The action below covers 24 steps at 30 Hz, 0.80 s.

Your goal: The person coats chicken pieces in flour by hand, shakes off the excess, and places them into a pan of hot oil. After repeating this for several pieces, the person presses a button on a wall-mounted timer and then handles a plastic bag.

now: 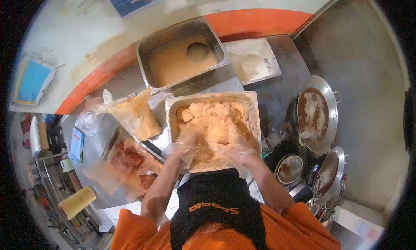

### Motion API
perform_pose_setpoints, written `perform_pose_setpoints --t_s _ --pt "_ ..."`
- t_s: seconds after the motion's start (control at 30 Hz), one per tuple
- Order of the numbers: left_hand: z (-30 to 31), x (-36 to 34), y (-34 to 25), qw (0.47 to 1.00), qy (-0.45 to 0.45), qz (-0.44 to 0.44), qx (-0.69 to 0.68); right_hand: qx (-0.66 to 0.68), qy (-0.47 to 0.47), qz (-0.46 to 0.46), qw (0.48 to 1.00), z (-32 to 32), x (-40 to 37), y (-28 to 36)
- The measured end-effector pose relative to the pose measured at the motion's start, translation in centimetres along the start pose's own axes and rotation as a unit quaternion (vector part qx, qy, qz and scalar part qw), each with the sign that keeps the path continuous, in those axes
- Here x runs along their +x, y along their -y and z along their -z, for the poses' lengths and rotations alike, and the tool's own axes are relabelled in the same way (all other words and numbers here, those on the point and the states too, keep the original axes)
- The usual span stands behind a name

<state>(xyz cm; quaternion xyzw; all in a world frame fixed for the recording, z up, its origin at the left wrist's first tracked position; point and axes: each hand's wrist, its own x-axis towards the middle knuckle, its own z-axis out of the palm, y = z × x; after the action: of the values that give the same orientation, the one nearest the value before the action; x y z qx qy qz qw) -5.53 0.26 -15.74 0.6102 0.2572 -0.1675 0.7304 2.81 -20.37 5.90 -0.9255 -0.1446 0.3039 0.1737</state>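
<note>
A metal tray (255, 103) holds orange-tinted flour with coated lumps (212, 113) in it. Both of my hands are inside the tray in clear plastic gloves. My left hand (186, 144) is at the tray's left side, down in the flour. Across from it, my right hand (237, 141) lies at the right side beside a coated lump. Motion blur and flour hide the fingers of both hands, so what they hold, if anything, cannot be made out.
A deep metal pan (173, 63) of orange powder stands behind. Left are a plastic bag (138, 115) and a tray of raw meat (132, 159). Right are two large woks (313, 113) (327, 176) and a strainer (290, 169). A floury white board (253, 59) lies at the back.
</note>
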Motion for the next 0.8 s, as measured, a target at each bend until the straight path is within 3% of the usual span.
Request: perform_pose_setpoints --t_s 0.03,0.07,0.1,0.13,0.17,0.2,0.27,0.3,0.33,0.4,0.43,0.5,0.53,0.6,0.63,0.67,0.7,0.73,0.77,0.8 --pt "0.3 -0.8 -2.2 0.987 -0.006 0.078 -0.142 -0.111 -0.131 0.004 0.985 -1.7 0.0 -1.6" --pt "0.3 -0.8 -2.0 0.987 -0.007 0.081 -0.141 -0.110 -0.128 0.003 0.986 -2.4 0.9 -2.8" --pt "0.3 -0.8 -1.9 0.994 -0.072 -0.046 -0.070 0.178 -0.022 -0.103 0.978 -2.8 2.2 -4.4" --pt "0.2 -0.9 -1.8 0.975 -0.136 -0.173 0.005 0.448 0.088 -0.199 0.867 -4.0 3.7 -7.1" --pt "-1.2 -0.4 -1.9 0.966 -0.211 -0.153 -0.001 0.365 0.206 -0.041 0.907 -11.5 8.5 -17.6" --pt "-2.5 -0.2 -4.0 0.965 -0.211 -0.155 0.002 0.410 0.190 -0.115 0.885 -9.1 7.5 -13.1" --pt "-4.3 0.1 -10.3 0.985 -0.164 0.030 -0.038 0.501 0.125 -0.256 0.817 -3.0 4.9 -2.7" --pt "-4.4 1.4 -8.5 0.979 -0.165 0.108 -0.051 0.597 0.156 -0.261 0.742 -11.6 11.1 -9.9" --pt "-4.3 3.0 -6.8 0.979 -0.166 0.106 -0.049 0.599 0.156 -0.258 0.742 -10.9 11.0 -8.8" --pt "-4.1 5.0 -4.3 0.973 -0.129 0.078 0.173 0.453 0.186 -0.173 0.854 -8.3 9.6 -4.8" --pt "-5.6 1.9 -7.9 0.875 -0.070 0.006 0.479 0.456 0.182 -0.169 0.855 -7.2 10.0 -4.0" --pt "-5.4 3.4 -7.5 0.889 -0.063 0.003 0.454 0.182 0.181 -0.128 0.958 -5.3 10.8 -3.2" --pt "-5.1 3.9 -5.5 0.902 -0.052 0.017 0.428 0.181 0.186 -0.130 0.957 -5.6 10.0 -3.2" --pt "-4.4 4.7 -1.2 0.901 -0.047 -0.015 0.432 0.215 0.077 -0.042 0.973 -5.7 8.7 -3.2" --pt "-3.7 2.5 -0.2 0.813 -0.065 -0.199 0.543 0.098 0.054 0.006 0.994 -3.6 6.1 -1.3" --pt "-3.0 1.2 -0.4 0.683 -0.081 -0.377 0.620 0.100 0.053 0.002 0.994 -2.3 4.5 -0.7" --pt "-2.0 1.1 -1.6 0.685 -0.077 -0.378 0.618 0.102 0.021 0.053 0.993 -1.6 3.0 -0.4" --pt "-1.0 1.3 -3.4 0.707 0.016 -0.215 0.673 0.102 -0.008 0.106 0.989 -1.3 2.3 -0.4" --pt "-0.5 1.0 -5.0 0.702 0.107 -0.044 0.703 0.101 -0.007 0.105 0.989 -0.9 2.4 -1.1" --pt "-0.6 0.0 -6.1 0.703 0.106 -0.042 0.702 0.097 -0.005 0.022 0.995 0.0 2.8 -2.3"
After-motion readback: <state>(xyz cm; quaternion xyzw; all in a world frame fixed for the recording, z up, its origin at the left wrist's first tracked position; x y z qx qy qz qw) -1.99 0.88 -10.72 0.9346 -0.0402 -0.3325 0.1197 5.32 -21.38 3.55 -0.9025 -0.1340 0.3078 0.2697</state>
